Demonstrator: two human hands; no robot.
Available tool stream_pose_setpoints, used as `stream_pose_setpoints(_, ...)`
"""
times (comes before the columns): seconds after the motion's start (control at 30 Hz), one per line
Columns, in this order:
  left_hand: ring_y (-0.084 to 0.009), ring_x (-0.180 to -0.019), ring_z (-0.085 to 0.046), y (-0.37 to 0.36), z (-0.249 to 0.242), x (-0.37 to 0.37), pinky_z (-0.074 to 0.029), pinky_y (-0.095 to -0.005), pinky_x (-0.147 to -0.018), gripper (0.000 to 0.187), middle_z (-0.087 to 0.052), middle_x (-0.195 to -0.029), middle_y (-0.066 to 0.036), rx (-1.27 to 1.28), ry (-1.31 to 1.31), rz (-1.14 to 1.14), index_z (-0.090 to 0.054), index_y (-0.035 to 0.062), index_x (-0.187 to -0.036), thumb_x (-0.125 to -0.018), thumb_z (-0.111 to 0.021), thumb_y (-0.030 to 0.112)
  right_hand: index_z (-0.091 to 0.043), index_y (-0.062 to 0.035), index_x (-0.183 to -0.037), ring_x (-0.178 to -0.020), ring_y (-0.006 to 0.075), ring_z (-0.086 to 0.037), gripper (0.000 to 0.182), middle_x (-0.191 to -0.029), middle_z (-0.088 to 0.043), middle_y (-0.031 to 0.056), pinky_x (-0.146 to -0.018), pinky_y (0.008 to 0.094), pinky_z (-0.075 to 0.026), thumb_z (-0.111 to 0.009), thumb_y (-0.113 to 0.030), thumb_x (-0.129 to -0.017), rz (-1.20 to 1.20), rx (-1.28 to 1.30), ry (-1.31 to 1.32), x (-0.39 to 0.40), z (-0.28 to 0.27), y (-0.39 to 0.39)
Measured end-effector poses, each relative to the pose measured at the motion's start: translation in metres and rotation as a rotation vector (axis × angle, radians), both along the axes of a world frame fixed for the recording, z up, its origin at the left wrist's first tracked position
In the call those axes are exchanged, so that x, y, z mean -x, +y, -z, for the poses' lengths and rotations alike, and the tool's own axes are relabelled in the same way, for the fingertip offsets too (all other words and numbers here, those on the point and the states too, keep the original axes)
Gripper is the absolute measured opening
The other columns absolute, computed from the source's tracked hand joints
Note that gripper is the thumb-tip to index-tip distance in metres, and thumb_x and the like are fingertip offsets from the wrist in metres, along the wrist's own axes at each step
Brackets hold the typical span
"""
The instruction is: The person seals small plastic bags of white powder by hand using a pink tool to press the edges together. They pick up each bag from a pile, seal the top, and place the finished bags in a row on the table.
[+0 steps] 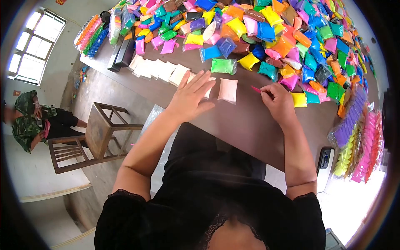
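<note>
My left hand [192, 96] lies with fingers spread over the right end of a row of white and cream packets [156, 70], partly covering some of them. Just right of its fingertips a single pale pink packet [228, 91] rests flat on the brown table [237, 125]. My right hand [276, 100] is closed in a pinch on a thin pink tool [256, 89], whose tip points left toward the pale pink packet without touching it. A green packet [223, 66] lies above the pale pink one.
A large heap of colourful packets [287, 37] covers the table's far side. Bundled coloured strips [354, 121] lie at the right, near a phone [325, 158]. Dark boxes [125, 53] stand at the left edge. A wooden chair [99, 133] and a seated person [46, 118] are at left.
</note>
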State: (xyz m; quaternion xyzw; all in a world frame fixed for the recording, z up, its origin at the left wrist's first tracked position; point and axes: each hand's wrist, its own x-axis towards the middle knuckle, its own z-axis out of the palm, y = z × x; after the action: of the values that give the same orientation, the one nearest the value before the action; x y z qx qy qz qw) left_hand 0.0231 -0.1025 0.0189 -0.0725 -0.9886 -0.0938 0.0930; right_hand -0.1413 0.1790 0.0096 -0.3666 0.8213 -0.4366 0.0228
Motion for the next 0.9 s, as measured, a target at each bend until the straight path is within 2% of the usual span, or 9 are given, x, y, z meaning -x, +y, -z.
stream_pose_setpoints(0.1, -0.0318, -0.148, -0.031, 0.013, -0.005, 0.001, -0.018, -0.0549, -0.121, 0.078, -0.035, -0.159, -0.013, -0.047, 0.111, 0.032, -0.043, 0.0082, -0.149, -0.085, -0.071, 0.043, -0.069, -0.0047, -0.095, -0.082, 0.0285, -0.066, 0.011, -0.089, -0.067, 0.0102, -0.073, 0.0361, -0.052, -0.071, -0.008, -0.085, 0.0, 0.003, 0.029, 0.0, 0.001, -0.001)
stream_pose_setpoints(0.2, -0.0335, -0.147, -0.033, 0.044, -0.004, 0.014, -0.021, -0.0558, -0.12, 0.08, -0.034, -0.159, -0.014, -0.021, 0.1, 0.114, -0.041, 0.0071, -0.15, -0.086, -0.071, 0.043, -0.07, -0.0049, -0.095, -0.082, 0.0288, -0.066, 0.011, -0.089, -0.067, 0.0103, -0.072, 0.0361, -0.052, -0.071, -0.008, -0.085, -0.016, -0.009, 0.057, 0.002, 0.001, -0.002)
stream_pose_setpoints(0.37, -0.0261, -0.141, -0.042, 0.045, 0.008, 0.022, -0.024, -0.0547, -0.119, 0.053, -0.047, -0.151, -0.009, 0.087, 0.109, 0.091, -0.058, 0.0093, -0.134, -0.089, -0.07, 0.033, -0.069, -0.0047, -0.095, -0.082, 0.0278, -0.066, 0.011, -0.087, -0.066, 0.0099, -0.072, 0.0358, -0.052, -0.072, -0.007, -0.085, 0.01, 0.07, 0.009, -0.001, -0.001, 0.0)
stream_pose_setpoints(0.4, -0.0261, -0.141, -0.042, 0.04, 0.006, 0.019, -0.024, -0.0547, -0.119, 0.053, -0.047, -0.151, -0.009, 0.09, 0.114, 0.095, -0.058, 0.0093, -0.134, -0.089, -0.07, 0.033, -0.069, -0.0047, -0.095, -0.082, 0.0278, -0.066, 0.011, -0.087, -0.066, 0.0099, -0.072, 0.0358, -0.052, -0.072, -0.007, -0.085, 0.015, 0.073, 0.014, -0.001, -0.001, -0.001)
stream_pose_setpoints(0.5, -0.0312, -0.145, -0.037, 0.031, -0.003, 0.011, -0.021, -0.0543, -0.121, 0.066, -0.04, -0.156, -0.014, -0.064, 0.078, 0.063, -0.051, 0.0078, -0.142, -0.086, -0.072, 0.037, -0.07, -0.0063, -0.095, -0.083, 0.0273, -0.066, 0.011, -0.089, -0.066, 0.0087, -0.072, 0.0359, -0.053, -0.072, -0.008, -0.085, -0.012, 0.131, 0.027, 0.0, 0.002, -0.005)
stream_pose_setpoints(0.63, -0.0338, -0.147, -0.032, 0.036, -0.002, 0.006, -0.018, -0.0543, -0.121, 0.074, -0.036, -0.158, -0.016, 0.006, 0.09, -0.032, -0.047, 0.0059, -0.145, -0.085, -0.073, 0.041, -0.069, -0.0095, -0.094, -0.078, 0.0278, -0.066, 0.011, -0.09, -0.065, 0.0063, -0.067, 0.0375, -0.054, -0.073, -0.011, -0.083, -0.022, -0.031, 0.25, -0.004, 0.006, -0.008)
stream_pose_setpoints(0.73, -0.0341, -0.149, -0.03, 0.035, 0.006, 0.006, -0.017, -0.0546, -0.121, 0.077, -0.034, -0.159, -0.017, 0.008, 0.028, -0.025, -0.045, 0.0052, -0.146, -0.085, -0.073, 0.043, -0.069, -0.0108, -0.093, -0.074, 0.0285, -0.066, 0.012, -0.089, -0.064, 0.0062, -0.064, 0.037, -0.054, -0.073, -0.01, -0.082, -0.003, 0.046, 0.325, -0.008, 0.001, -0.009)
stream_pose_setpoints(0.83, -0.0341, -0.148, -0.032, 0.034, 0.003, 0.007, -0.019, -0.0557, -0.12, 0.072, -0.035, -0.159, -0.017, -0.083, 0.104, -0.041, -0.047, 0.0051, -0.144, -0.086, -0.073, 0.038, -0.069, -0.0114, -0.092, -0.074, 0.0286, -0.066, 0.012, -0.088, -0.064, 0.0057, -0.063, 0.0366, -0.054, -0.074, -0.009, -0.081, 0.061, 0.172, 0.432, -0.005, -0.007, -0.012)
stream_pose_setpoints(0.9, -0.0369, -0.137, -0.044, 0.02, -0.004, 0.026, -0.031, -0.0539, -0.114, 0.066, -0.048, -0.147, -0.021, -0.101, 0.353, -0.034, -0.05, 0.0019, -0.14, -0.086, -0.074, 0.033, -0.069, -0.0109, -0.092, -0.074, 0.0281, -0.067, 0.012, -0.088, -0.064, 0.0059, -0.063, 0.0365, -0.054, -0.074, -0.009, -0.081, 0.02, 0.065, 0.399, -0.005, 0.003, -0.012)
